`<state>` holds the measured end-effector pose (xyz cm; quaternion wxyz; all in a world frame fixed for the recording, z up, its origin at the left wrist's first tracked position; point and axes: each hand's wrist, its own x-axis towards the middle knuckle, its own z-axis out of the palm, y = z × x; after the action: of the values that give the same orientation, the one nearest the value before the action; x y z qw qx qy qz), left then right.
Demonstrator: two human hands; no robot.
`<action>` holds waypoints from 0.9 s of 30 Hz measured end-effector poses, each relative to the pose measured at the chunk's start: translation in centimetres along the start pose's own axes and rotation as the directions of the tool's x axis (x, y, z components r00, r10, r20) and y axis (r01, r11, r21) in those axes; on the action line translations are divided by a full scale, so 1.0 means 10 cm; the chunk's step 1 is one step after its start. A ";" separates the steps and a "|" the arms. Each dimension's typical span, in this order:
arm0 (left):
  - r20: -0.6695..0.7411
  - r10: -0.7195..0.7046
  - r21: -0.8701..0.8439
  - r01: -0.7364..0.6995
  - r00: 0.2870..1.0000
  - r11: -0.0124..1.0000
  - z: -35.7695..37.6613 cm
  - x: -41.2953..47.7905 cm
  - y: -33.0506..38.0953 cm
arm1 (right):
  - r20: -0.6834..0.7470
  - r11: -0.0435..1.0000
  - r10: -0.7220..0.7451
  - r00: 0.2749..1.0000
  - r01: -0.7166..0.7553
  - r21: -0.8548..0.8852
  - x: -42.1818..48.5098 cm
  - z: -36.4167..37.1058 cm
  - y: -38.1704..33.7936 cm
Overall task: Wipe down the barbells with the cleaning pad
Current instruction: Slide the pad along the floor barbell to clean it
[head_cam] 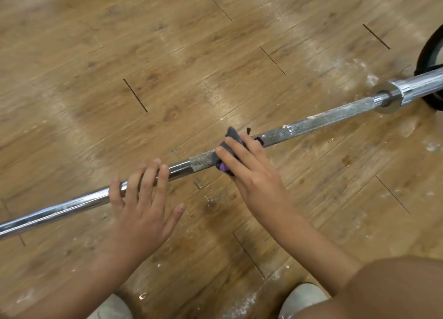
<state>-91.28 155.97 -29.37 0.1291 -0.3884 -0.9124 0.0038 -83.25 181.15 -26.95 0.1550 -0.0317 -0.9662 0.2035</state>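
Note:
A chrome barbell (311, 123) lies across the wooden floor from lower left to upper right, with knurled stretches and white chalk residue near its collar (388, 98). My right hand (249, 172) presses a dark grey cleaning pad (231, 136) with a purple part onto the knurled shaft, fingers draped over it. My left hand (141, 198) rests on the smooth shaft with straight, spread fingers, a short way left of the pad.
A black weight plate (429, 55) sits on the sleeve at the right edge. Chalk dust and crumbs speckle the wooden floor (191, 55). Two light shoes (304, 299) and my knee (395, 290) fill the bottom of the view.

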 end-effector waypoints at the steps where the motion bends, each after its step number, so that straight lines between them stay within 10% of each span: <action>1: -0.003 0.009 0.004 -0.009 1.000 1.000 0.00 -0.02 0.01 | 0.017 0.999 -0.032 0.999 0.032 -0.003 -0.02 -0.01 0.01; 27: 0.018 0.121 -0.053 -0.120 0.993 0.991 -0.17 -0.67 0.31 | 0.007 0.994 0.070 0.998 -0.071 0.081 -0.48 -0.37 0.19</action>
<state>-84.27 153.21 -29.63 0.1087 -0.4458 -0.8885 -0.0079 -77.50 183.71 -25.84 0.1467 -0.0589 -0.9557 0.2482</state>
